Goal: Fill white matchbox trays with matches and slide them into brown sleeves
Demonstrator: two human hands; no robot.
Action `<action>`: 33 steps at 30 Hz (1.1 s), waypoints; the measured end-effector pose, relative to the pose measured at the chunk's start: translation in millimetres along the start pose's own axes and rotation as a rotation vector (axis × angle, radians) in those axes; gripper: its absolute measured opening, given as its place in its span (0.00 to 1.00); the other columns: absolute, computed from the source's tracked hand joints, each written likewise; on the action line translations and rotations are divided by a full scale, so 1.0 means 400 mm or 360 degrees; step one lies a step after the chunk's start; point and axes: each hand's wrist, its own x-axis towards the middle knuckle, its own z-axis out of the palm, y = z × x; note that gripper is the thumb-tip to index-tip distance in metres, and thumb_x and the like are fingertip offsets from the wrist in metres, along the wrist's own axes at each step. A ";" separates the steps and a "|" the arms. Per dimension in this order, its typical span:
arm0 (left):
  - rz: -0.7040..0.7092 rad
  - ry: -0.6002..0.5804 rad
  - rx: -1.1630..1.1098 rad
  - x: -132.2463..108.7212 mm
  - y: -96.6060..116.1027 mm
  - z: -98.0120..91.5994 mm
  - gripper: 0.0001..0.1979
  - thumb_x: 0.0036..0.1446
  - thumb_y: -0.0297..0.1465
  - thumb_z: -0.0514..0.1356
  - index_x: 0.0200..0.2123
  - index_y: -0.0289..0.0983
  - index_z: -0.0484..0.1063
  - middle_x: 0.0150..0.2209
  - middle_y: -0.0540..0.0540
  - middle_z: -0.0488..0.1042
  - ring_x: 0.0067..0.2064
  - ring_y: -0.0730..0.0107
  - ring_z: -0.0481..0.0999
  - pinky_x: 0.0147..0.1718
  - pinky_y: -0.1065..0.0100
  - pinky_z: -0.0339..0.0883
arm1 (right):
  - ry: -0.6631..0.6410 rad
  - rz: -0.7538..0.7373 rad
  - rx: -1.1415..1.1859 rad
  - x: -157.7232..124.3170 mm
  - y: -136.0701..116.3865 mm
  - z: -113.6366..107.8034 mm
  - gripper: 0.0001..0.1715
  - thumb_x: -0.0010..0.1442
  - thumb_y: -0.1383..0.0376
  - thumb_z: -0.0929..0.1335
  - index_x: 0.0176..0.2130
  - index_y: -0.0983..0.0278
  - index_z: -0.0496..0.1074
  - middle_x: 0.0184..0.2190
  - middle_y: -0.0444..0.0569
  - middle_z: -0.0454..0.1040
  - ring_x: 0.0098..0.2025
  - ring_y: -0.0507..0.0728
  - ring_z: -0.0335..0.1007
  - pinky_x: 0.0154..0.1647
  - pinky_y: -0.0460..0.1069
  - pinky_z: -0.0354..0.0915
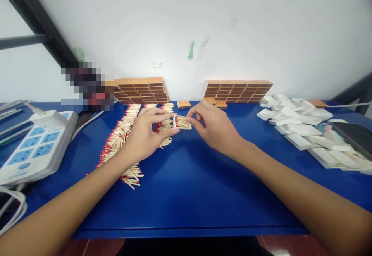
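A small white matchbox tray [190, 127] with red-headed matches [181, 122] in it is held just above the table, in the middle of the head view. My left hand [147, 130] grips the tray's left end, thumb below and fingers above. At its right end, the thumb and forefinger of my right hand [213, 126] are pinched round the stick ends of the matches; the exact contact is partly hidden. Beneath and beside my left hand lie long heaps of loose matches [117, 136], partly covered by that hand and forearm.
Closed matchboxes are stacked in a left block [139, 89] and a right block [238, 91] against the wall. A single matchbox [183, 104] lies between them. Empty white trays [299, 128] and a phone [353, 136] are on the right, a power strip [37, 143] on the left.
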 end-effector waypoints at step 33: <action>-0.0106 0.0281 0.0220 0.013 0.005 -0.022 0.16 0.61 0.44 0.69 0.48 0.44 0.85 0.50 0.46 0.85 0.53 0.52 0.81 0.58 0.51 0.69 | -0.0527 0.0064 0.0213 -0.049 -0.112 0.088 0.04 0.68 0.69 0.70 0.38 0.63 0.75 0.39 0.47 0.73 0.35 0.53 0.68 0.37 0.49 0.60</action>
